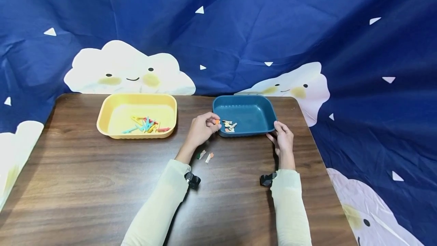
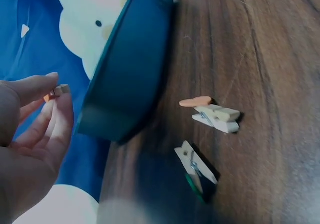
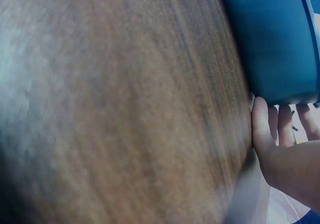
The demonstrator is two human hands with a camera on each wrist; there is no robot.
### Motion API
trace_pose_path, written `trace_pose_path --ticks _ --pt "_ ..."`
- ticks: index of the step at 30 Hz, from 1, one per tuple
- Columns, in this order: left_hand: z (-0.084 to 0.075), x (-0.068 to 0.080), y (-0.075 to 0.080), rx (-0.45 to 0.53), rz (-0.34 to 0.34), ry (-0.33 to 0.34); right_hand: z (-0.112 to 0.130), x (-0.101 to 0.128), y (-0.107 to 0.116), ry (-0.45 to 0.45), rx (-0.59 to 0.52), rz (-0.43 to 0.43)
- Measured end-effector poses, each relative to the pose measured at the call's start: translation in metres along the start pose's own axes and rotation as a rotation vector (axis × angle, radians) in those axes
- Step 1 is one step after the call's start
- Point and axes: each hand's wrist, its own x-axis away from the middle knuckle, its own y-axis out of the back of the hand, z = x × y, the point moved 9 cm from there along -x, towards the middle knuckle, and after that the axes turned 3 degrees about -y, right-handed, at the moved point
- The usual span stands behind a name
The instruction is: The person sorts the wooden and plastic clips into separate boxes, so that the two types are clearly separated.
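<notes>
My left hand (image 1: 201, 129) pinches a small wooden clothespin (image 2: 61, 89) with an orange piece (image 1: 217, 122) on it, at the near left rim of the blue bin (image 1: 246, 133). Several little wooden clothespins (image 1: 228, 124) lie inside that bin at its left end. At the bin's near right corner, my right hand (image 1: 284, 139) touches the wall with extended fingers (image 3: 285, 126). On the table, close to my left wrist, are two more wooden clothespins: one with a green piece (image 2: 196, 166), the other with an orange piece (image 2: 212, 115).
A yellow bin (image 1: 136, 136) stands at the back left of the brown wooden table (image 1: 85, 185). Colourful plastic clothespins (image 1: 148, 124) are heaped in it. Behind the table hangs a blue cloth (image 1: 225, 29) with clouds and white triangles.
</notes>
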Motion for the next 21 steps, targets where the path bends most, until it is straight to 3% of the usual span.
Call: trace_pose_path --ticks 5,21 --pt "-0.009 -0.009 -0.004 0.007 0.014 -0.030 0.007 -0.003 -0.001 0.021 0.000 0.003" --pt "-0.014 -0.011 -0.020 -0.006 0.091 0.016 0.000 0.001 0.001 -0.008 -0.019 0.007"
